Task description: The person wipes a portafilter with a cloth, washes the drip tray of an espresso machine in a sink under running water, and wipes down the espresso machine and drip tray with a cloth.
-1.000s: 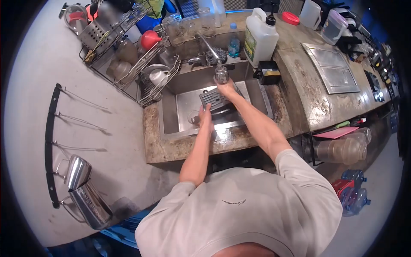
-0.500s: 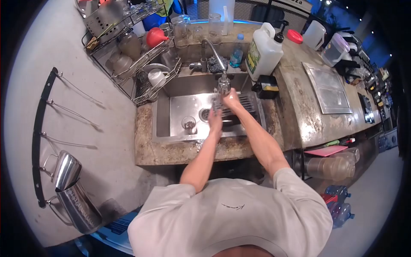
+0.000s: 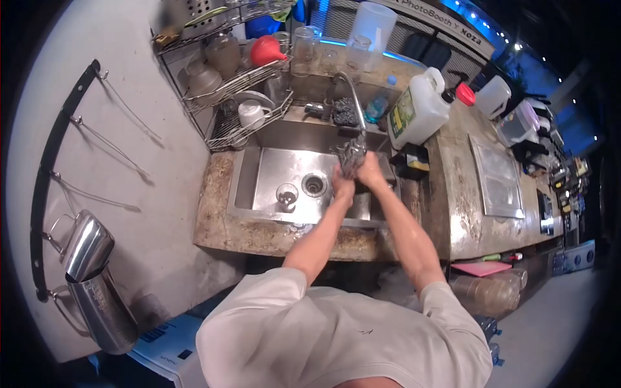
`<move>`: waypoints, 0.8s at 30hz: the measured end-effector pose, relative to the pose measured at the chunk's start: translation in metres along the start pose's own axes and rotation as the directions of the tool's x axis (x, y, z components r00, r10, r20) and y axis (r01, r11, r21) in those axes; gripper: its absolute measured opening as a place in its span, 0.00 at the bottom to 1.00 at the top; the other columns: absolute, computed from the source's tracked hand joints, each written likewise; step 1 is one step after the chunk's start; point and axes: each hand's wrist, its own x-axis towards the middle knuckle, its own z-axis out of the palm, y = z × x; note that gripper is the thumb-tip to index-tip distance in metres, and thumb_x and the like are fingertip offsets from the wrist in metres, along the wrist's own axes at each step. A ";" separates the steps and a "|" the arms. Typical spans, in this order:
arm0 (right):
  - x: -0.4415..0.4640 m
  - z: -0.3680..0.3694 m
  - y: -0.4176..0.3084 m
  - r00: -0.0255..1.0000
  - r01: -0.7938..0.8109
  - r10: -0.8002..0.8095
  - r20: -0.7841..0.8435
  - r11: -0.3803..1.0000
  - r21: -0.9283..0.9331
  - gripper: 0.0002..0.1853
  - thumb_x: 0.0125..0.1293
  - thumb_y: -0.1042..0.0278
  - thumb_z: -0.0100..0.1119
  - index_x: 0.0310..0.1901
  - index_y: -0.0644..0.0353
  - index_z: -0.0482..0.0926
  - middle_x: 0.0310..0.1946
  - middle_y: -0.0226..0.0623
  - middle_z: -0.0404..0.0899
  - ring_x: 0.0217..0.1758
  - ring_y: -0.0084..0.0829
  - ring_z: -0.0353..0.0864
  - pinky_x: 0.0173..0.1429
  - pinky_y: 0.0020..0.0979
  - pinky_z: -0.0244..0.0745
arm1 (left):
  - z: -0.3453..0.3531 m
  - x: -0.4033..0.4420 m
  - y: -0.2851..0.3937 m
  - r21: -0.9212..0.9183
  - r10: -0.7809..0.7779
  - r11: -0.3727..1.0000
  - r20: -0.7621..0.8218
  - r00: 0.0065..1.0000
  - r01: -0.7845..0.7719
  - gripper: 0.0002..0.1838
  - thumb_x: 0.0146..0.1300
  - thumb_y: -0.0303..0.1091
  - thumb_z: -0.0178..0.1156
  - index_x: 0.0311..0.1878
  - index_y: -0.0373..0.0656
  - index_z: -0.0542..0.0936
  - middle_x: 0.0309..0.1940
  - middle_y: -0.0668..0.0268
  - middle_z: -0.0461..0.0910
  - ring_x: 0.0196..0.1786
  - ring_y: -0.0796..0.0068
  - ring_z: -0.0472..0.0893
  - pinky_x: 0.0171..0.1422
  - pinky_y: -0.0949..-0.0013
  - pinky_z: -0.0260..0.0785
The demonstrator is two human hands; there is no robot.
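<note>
My left hand point(image 3: 343, 183) and my right hand point(image 3: 370, 170) are close together under the faucet point(image 3: 358, 110), over the right part of the steel sink point(image 3: 255, 213). Between them, just below the spout, is a grey, streaky, shiny thing point(image 3: 351, 154). Blur and what look like splashes hide its kind. The fingers of both hands seem closed around its lower part. A clear drinking glass point(image 3: 287, 196) stands in the sink basin, left of the drain point(image 3: 315, 185).
Left of the sink, a wire rack point(image 3: 223, 84) bears a white cup point(image 3: 251, 113) and a red funnel point(image 3: 268, 51). A white jug point(image 3: 419, 108), a blue bottle point(image 3: 377, 103) and a black holder point(image 3: 410, 161) stand behind and to the right. Metal pitchers point(image 3: 100, 310) hang on the left wall.
My view has shifted and tilted. Both hands have come together under the spout, and my left hand has moved away from the drain. The glass in the basin stays put.
</note>
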 end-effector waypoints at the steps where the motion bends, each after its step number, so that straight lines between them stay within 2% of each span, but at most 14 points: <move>1: 0.001 0.025 0.008 0.999 -0.013 0.011 -0.050 0.999 -0.032 0.12 0.58 0.73 0.49 0.39 0.63 0.81 0.32 0.41 0.83 0.28 0.39 0.76 0.38 0.38 0.74 | -0.010 -0.016 0.024 0.132 -0.152 0.981 0.079 0.985 0.141 0.25 0.64 0.28 0.55 0.65 0.41 0.69 0.56 0.54 0.76 0.55 0.57 0.77 0.63 0.64 0.66; 2: 0.007 0.037 0.002 0.999 -0.004 0.003 -0.043 1.000 -0.030 0.12 0.58 0.73 0.49 0.39 0.63 0.81 0.32 0.41 0.83 0.28 0.39 0.76 0.38 0.38 0.74 | -0.020 -0.015 0.015 0.127 -0.150 0.982 0.070 0.986 0.140 0.25 0.64 0.28 0.55 0.65 0.41 0.69 0.56 0.54 0.76 0.55 0.57 0.77 0.63 0.64 0.66; 4: 0.005 0.049 -0.010 0.958 -0.287 0.288 -0.005 0.955 0.073 0.11 0.58 0.72 0.51 0.39 0.63 0.81 0.31 0.41 0.83 0.27 0.39 0.75 0.36 0.39 0.74 | -0.041 -0.012 -0.018 -0.118 -0.058 0.991 0.047 0.997 0.063 0.24 0.65 0.29 0.54 0.66 0.42 0.68 0.56 0.54 0.77 0.54 0.58 0.77 0.61 0.63 0.68; 6: -0.006 0.031 -0.011 0.990 -0.017 0.016 -0.138 1.000 -0.002 0.09 0.60 0.69 0.54 0.38 0.63 0.81 0.28 0.40 0.81 0.26 0.36 0.75 0.33 0.37 0.72 | -0.044 -0.017 -0.007 -0.107 -0.080 0.991 0.061 0.995 0.086 0.24 0.66 0.28 0.53 0.66 0.42 0.68 0.56 0.55 0.76 0.54 0.60 0.76 0.61 0.65 0.67; 7: -0.008 0.019 -0.008 0.990 -0.036 0.035 -0.138 0.999 -0.005 0.09 0.60 0.69 0.54 0.38 0.63 0.81 0.28 0.40 0.81 0.26 0.36 0.75 0.33 0.37 0.72 | -0.047 -0.021 0.004 -0.104 -0.099 0.989 0.058 0.993 0.105 0.24 0.67 0.28 0.53 0.67 0.41 0.67 0.57 0.55 0.75 0.54 0.61 0.76 0.62 0.66 0.66; 9: 0.002 -0.008 -0.001 0.961 -0.266 0.276 0.023 0.943 -0.201 0.08 0.60 0.72 0.54 0.37 0.66 0.80 0.25 0.46 0.81 0.24 0.46 0.77 0.36 0.39 0.73 | -0.054 -0.022 0.019 -0.104 -0.122 0.986 0.050 0.991 0.126 0.25 0.68 0.28 0.51 0.68 0.41 0.65 0.58 0.56 0.73 0.54 0.64 0.75 0.63 0.68 0.64; 10: -0.003 -0.018 0.000 0.959 -0.271 0.282 0.023 0.941 -0.203 0.08 0.60 0.72 0.54 0.37 0.66 0.80 0.25 0.46 0.81 0.24 0.46 0.77 0.36 0.39 0.73 | -0.061 -0.020 0.017 -0.103 -0.126 0.986 0.053 0.991 0.131 0.25 0.68 0.28 0.51 0.68 0.41 0.65 0.58 0.56 0.73 0.54 0.64 0.75 0.63 0.68 0.64; 14: -0.019 -0.049 -0.005 0.991 -0.128 0.131 0.008 0.977 -0.170 0.08 0.62 0.72 0.54 0.37 0.65 0.80 0.26 0.42 0.82 0.23 0.40 0.77 0.34 0.36 0.73 | -0.092 0.002 0.012 -0.231 -0.118 0.966 0.002 0.993 0.116 0.24 0.68 0.30 0.52 0.67 0.42 0.66 0.57 0.55 0.74 0.53 0.63 0.75 0.61 0.67 0.66; 16: -0.019 -0.036 -0.021 0.930 -0.334 0.328 0.165 0.942 0.014 0.08 0.62 0.70 0.55 0.39 0.63 0.80 0.26 0.36 0.82 0.25 0.33 0.76 0.35 0.34 0.73 | -0.089 -0.008 0.006 -0.148 -0.114 0.982 0.018 0.993 0.115 0.24 0.68 0.30 0.53 0.67 0.42 0.66 0.56 0.55 0.75 0.53 0.63 0.76 0.60 0.66 0.67; 17: -0.019 -0.019 -0.023 0.933 -0.328 0.321 0.160 0.944 0.017 0.08 0.62 0.70 0.55 0.39 0.63 0.80 0.26 0.36 0.82 0.25 0.33 0.76 0.35 0.34 0.73 | -0.081 -0.010 0.008 -0.078 -0.098 0.992 0.035 0.995 0.100 0.25 0.67 0.31 0.53 0.67 0.42 0.66 0.56 0.55 0.75 0.52 0.63 0.76 0.59 0.66 0.67; 19: -0.022 0.018 -0.018 0.970 -0.075 0.038 0.240 0.987 0.145 0.09 0.66 0.65 0.54 0.40 0.60 0.80 0.25 0.29 0.78 0.22 0.22 0.69 0.27 0.24 0.66 | -0.069 -0.012 0.012 0.056 -0.066 0.996 0.070 0.995 0.063 0.25 0.67 0.31 0.54 0.67 0.43 0.66 0.55 0.54 0.77 0.51 0.62 0.77 0.58 0.65 0.68; 20: -0.017 0.026 -0.016 0.972 -0.064 0.028 0.235 0.987 0.146 0.09 0.66 0.65 0.54 0.40 0.60 0.80 0.25 0.29 0.78 0.22 0.22 0.69 0.27 0.24 0.66 | -0.069 -0.009 0.011 0.052 -0.055 0.997 0.070 0.996 0.052 0.25 0.67 0.31 0.54 0.67 0.43 0.66 0.55 0.54 0.77 0.51 0.62 0.77 0.58 0.65 0.68; 24: -0.006 0.061 -0.019 0.946 -0.312 0.257 0.197 0.889 0.336 0.10 0.68 0.62 0.51 0.36 0.58 0.77 0.23 0.30 0.75 0.19 0.21 0.66 0.22 0.24 0.61 | -0.104 0.002 0.000 -0.162 -0.117 0.980 0.002 0.993 0.116 0.27 0.66 0.33 0.54 0.68 0.44 0.65 0.54 0.53 0.78 0.49 0.59 0.79 0.56 0.61 0.69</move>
